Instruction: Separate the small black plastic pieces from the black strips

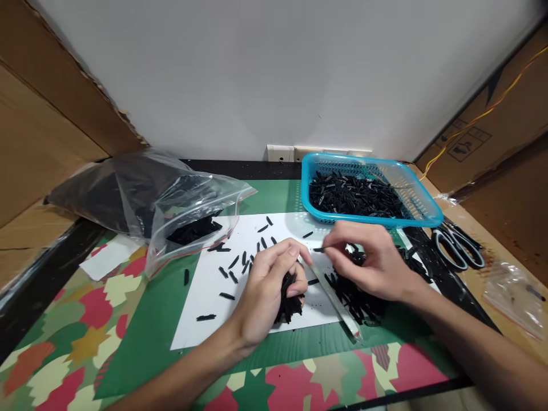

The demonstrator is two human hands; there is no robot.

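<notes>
The left hand (pixel 268 285) is closed around a bundle of black strips (pixel 290 299) over the white sheet (pixel 205 297) on the desk (pixel 141 342), while the right hand (pixel 370 260) pinches a single black strip (pixel 317 249) between its fingertips just beside a heap of black pieces (pixel 357 299). A metal ruler (pixel 338 302) lies slantwise between the hands. Behind them stands a blue basket (pixel 422 214) filled with strips, with scissors (pixel 458 245) to its right and an open plastic bag (pixel 171 200) to the left.

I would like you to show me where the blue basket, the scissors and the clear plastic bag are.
blue basket (pixel 430 218): head view, on its front right rim.
scissors (pixel 454 251): head view, on the grey handle loops.
clear plastic bag (pixel 171 194): head view, on its wrinkled upper side.
</notes>
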